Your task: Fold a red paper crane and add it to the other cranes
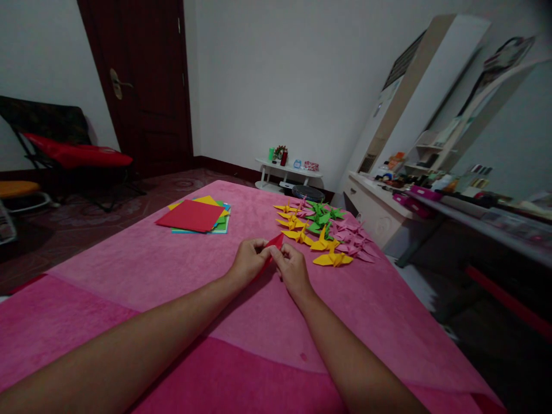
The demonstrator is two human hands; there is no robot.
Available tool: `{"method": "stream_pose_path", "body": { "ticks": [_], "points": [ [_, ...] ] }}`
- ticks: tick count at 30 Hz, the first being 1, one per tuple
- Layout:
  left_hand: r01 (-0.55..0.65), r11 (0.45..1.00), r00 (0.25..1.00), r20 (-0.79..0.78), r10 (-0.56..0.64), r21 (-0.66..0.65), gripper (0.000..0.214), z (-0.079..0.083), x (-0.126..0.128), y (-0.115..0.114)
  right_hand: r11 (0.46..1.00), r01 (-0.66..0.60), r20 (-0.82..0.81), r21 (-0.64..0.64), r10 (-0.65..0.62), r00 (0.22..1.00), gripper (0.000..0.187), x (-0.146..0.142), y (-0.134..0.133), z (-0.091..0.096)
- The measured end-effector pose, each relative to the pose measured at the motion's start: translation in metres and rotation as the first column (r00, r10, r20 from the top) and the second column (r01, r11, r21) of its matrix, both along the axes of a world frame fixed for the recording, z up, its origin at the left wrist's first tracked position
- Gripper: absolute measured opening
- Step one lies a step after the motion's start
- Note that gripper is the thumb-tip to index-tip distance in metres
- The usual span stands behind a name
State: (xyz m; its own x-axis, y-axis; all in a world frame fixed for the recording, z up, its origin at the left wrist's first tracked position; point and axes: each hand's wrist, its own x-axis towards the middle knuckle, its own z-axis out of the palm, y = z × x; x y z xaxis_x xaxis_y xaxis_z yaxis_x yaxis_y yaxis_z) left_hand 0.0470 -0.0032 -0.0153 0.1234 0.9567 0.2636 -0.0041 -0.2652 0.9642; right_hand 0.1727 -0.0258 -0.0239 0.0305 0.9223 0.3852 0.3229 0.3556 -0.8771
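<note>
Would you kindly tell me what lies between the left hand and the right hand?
In the head view, red paper lies between the left hand and right hand, held in both.

Head-worn view, forward-down across table (pixel 383 310)

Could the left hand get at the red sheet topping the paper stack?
Probably yes: nothing stands between the left hand and the red sheet, which lies uncovered, though that hand holds the folded red paper.
</note>
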Motion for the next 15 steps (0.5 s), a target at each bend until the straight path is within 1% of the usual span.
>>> {"method": "stream_pose_path", "body": {
  "ticks": [3,6,10,13,15],
  "points": [
    [0.024,0.999,0.999,0.041,-0.023,-0.033,0.025,0.001,0.0,-0.004,0.998,-0.057,-0.019,-0.024,0.056,0.998,0.037,0.002,-0.001,0.002],
    [0.075,0.994,0.991,0.118,-0.064,-0.083,0.027,0.0,0.002,-0.006,0.996,-0.091,-0.049,-0.01,0.09,0.995,0.036,0.002,-0.005,0.008],
    [0.09,0.987,0.991,0.107,-0.077,-0.132,0.035,-0.002,0.004,-0.005,0.999,-0.027,-0.03,0.03,0.028,0.999,0.037,0.002,-0.008,0.012],
    [0.083,0.991,0.993,0.09,-0.073,-0.102,0.035,-0.002,0.004,-0.005,0.999,0.02,-0.052,0.035,-0.018,0.998,0.036,0.001,-0.008,0.012],
    [0.077,0.994,0.993,0.092,-0.07,-0.076,0.033,0.0,0.003,-0.006,1.0,0.018,-0.107,0.02,-0.016,0.994,0.035,-0.001,-0.008,0.011]
  ]
}}
